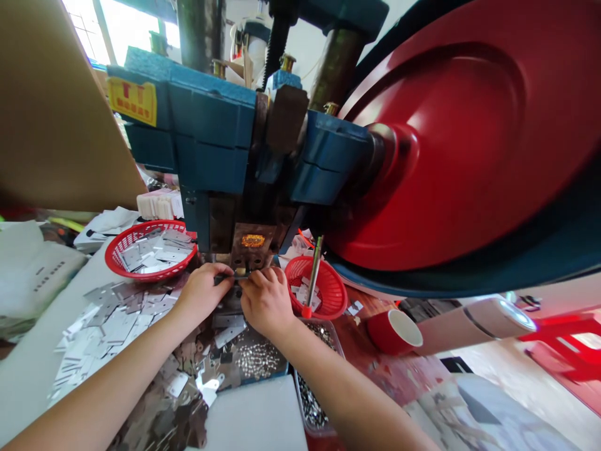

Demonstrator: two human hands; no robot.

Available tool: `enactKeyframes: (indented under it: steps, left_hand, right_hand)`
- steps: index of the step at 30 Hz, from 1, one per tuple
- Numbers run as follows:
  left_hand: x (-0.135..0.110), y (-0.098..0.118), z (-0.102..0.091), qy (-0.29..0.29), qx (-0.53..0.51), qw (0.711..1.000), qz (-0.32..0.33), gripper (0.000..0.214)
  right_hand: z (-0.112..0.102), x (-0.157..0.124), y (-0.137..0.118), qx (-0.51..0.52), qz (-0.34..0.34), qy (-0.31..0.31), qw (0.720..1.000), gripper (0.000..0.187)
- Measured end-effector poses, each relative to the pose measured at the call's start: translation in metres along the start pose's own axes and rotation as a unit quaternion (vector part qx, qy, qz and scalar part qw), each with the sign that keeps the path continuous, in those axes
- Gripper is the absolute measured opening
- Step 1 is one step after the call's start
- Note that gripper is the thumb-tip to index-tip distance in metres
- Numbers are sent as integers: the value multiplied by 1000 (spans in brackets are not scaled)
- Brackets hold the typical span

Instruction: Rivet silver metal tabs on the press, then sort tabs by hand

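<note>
At the die under the blue press, my left hand and my right hand meet almost fingertip to fingertip. Both have their fingers closed on a thin flat metal plate, seen nearly edge-on, which spans the small gap between them. My fingers cover most of it. Below my right hand is a pile of small shiny metal rivets or studs. Loose flat metal plates lie spread to the left of my left forearm.
A red basket of metal plates stands at the left, and another red basket at the right. A clear tray holds small metal parts. The large red flywheel fills the upper right. A red roll lies below it.
</note>
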State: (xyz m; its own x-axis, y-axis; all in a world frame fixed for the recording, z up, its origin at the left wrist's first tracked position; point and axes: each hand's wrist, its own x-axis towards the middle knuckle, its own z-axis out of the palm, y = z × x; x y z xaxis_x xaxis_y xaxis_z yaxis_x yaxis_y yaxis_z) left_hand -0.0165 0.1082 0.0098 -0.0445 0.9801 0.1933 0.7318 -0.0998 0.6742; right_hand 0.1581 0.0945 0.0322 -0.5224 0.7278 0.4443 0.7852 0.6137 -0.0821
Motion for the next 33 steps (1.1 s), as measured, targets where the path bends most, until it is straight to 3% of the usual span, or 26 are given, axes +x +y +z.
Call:
enactKeyframes:
  steps: [8, 13, 20, 24, 30, 33]
  left_hand:
    - [-2, 4, 0, 27, 20, 998, 46, 24]
    - [-2, 2, 0, 39, 32, 997, 59, 23]
    - [2, -3, 7, 10, 15, 996, 88, 28]
    - [2, 0, 6, 9, 23, 995, 96, 27]
    - [-4, 6, -1, 13, 37, 994, 98, 26]
    - [-3, 6, 0, 1, 27, 995, 99, 26]
  right_hand:
    - [-2, -1, 7, 56, 40, -4, 998, 27]
    - [-4, -4, 8, 39, 22, -29, 999, 30]
    - [-2, 3, 3, 19, 38, -41, 998, 24]
    - [-3, 2, 7, 41, 62, -32, 997, 29]
    - [-6, -4, 6, 13, 15, -40, 999, 27]
    - [-7, 0, 3, 13, 25, -47, 999, 25]
